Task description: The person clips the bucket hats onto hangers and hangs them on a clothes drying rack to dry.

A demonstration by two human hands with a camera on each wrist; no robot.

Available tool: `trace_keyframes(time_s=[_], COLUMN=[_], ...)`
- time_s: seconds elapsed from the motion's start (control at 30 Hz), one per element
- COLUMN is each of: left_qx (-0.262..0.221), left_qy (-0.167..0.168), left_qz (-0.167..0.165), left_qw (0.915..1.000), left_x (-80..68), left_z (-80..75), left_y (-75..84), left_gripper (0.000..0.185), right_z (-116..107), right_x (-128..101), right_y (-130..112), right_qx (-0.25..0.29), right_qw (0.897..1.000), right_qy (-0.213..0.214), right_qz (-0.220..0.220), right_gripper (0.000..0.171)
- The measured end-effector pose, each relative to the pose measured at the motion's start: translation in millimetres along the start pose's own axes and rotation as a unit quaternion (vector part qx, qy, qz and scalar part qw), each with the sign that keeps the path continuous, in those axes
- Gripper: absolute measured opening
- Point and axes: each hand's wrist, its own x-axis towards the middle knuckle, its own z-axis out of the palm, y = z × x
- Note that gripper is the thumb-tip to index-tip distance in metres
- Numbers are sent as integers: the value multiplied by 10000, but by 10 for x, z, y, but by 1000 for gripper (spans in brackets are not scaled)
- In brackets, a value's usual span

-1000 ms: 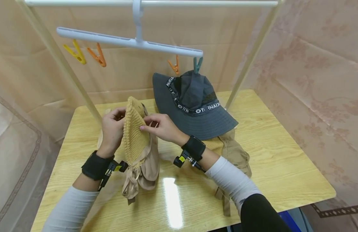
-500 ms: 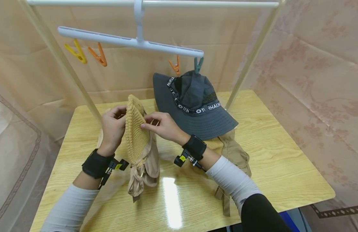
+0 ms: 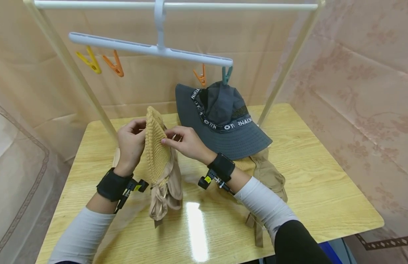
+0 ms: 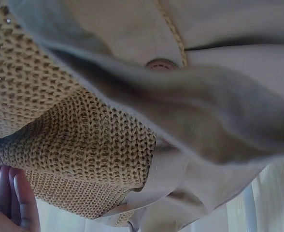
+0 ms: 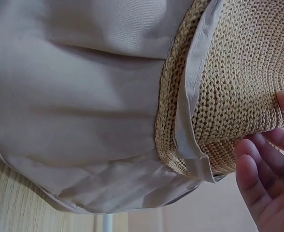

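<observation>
Pegs hang first in view: a yellow peg (image 3: 88,60) and an orange peg (image 3: 115,64) dangle from the left end of the white hanger bar (image 3: 148,48), both empty. Below that end of the bar, the left hand (image 3: 130,144) grips the woven straw hat (image 3: 155,146) from its left side, fingers curled over the knitted edge; the left wrist view shows fingertips (image 4: 14,203) against the weave. The hat is held upright above the worktop (image 3: 309,176), folded on itself, its beige cloth flap and ties (image 3: 166,190) drooping toward the surface. The right hand (image 3: 187,142) pinches the hat's right side, thumb and forefinger closed on the knit, the other fingers looser, as the right wrist view also shows. Further right under the bar, a second orange peg (image 3: 200,77) hangs free, and a green peg (image 3: 226,74) bites the crown of the grey bucket hat (image 3: 220,119), which hangs from it. Beneath that hat another beige hat (image 3: 263,172) lies on the worktop.

The step in hand appears to be gathering the straw hat's edge for pegging. The next move would likely call for lifting the pinched edge to a free peg on the bar, with one hand freed to squeeze the peg open.
</observation>
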Motion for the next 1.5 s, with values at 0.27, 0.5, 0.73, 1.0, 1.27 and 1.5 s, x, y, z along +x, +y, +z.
trace_keyframes(time_s=[0.27, 0.5, 0.73, 1.0, 1.27, 1.5], left_qx=[147, 167, 187, -31, -145, 1], left_qy=[61, 56, 154, 199, 166, 266], left_qz=[113, 104, 185, 229, 166, 140], left_qw=[9998, 9998, 9995, 9995, 9996, 9995], left_x=[29, 43, 49, 92, 124, 160], left_z=[29, 53, 88, 149, 181, 205], left_y=[30, 62, 46, 45, 54, 57], left_gripper=[20, 20, 22, 21, 21, 21], right_z=[-14, -31, -69, -117, -125, -126], right_x=[14, 23, 20, 23, 74, 147], right_y=[6, 10, 34, 8, 144, 357], right_qx=[37, 25, -6, -71, -154, -224], right_qw=[9999, 9997, 9996, 9993, 9990, 9988], right_qy=[127, 249, 264, 359, 419, 442], right_qz=[-29, -37, 53, -10, -25, -33], right_gripper=[20, 20, 22, 23, 22, 23])
